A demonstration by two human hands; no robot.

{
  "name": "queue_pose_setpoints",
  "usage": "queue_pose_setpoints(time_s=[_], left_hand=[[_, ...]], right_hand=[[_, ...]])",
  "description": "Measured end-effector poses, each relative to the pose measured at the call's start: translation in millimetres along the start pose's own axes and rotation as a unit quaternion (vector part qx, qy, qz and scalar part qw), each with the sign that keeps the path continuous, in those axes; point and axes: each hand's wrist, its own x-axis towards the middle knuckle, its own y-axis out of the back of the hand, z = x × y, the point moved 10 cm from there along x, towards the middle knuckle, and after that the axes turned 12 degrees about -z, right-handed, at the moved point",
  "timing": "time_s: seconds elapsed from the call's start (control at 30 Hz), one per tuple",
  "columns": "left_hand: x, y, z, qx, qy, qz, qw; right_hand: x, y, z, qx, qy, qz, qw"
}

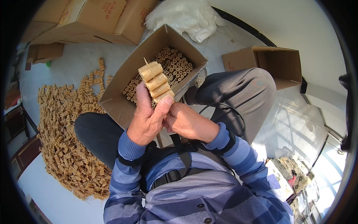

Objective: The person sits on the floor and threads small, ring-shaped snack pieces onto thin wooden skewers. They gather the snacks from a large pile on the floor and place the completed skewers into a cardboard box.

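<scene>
A skewer of several tan, ribbed rolls (154, 80) is held up over an open cardboard box (115, 89), its pointed stick tip showing past the top roll. My left hand (144, 119) is closed around the lower end of it, thumb beside the rolls. My right hand (186, 120) meets the left just below the lowest roll, its fingers curled at the stick end, which is hidden between the hands. Inside the box, packed skewers (173, 61) lie with their round, hollow roll ends facing up. The box stands tilted between my legs.
To the left, a large heap of loose skewers (71, 138) spreads over the floor. Closed cartons (97, 18) stand at the back left, beside white plastic bags (184, 16). Another open box (279, 67) lies on its side at the right, behind my knee.
</scene>
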Motion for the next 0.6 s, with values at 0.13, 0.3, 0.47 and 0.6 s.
queue_pose_setpoints(time_s=[0.13,0.3,0.47,0.6], left_hand=[[-6.5,28.9,1.2,-0.071,-0.009,0.052,0.996],[-3.6,79.0,22.5,-0.007,-0.043,0.120,0.992],[18.9,87.6,24.0,0.125,-0.009,0.072,0.989],[32.6,85.8,-5.1,0.151,0.051,0.044,0.986]], right_hand=[[0.9,-3.1,1.1,-0.033,-0.024,-0.005,0.999],[-6.3,-0.8,4.2,-0.166,-0.056,-0.032,0.984],[-8.9,-12.8,9.3,-0.211,-0.065,-0.075,0.972],[-9.7,-12.0,12.9,-0.238,-0.079,-0.059,0.966]])
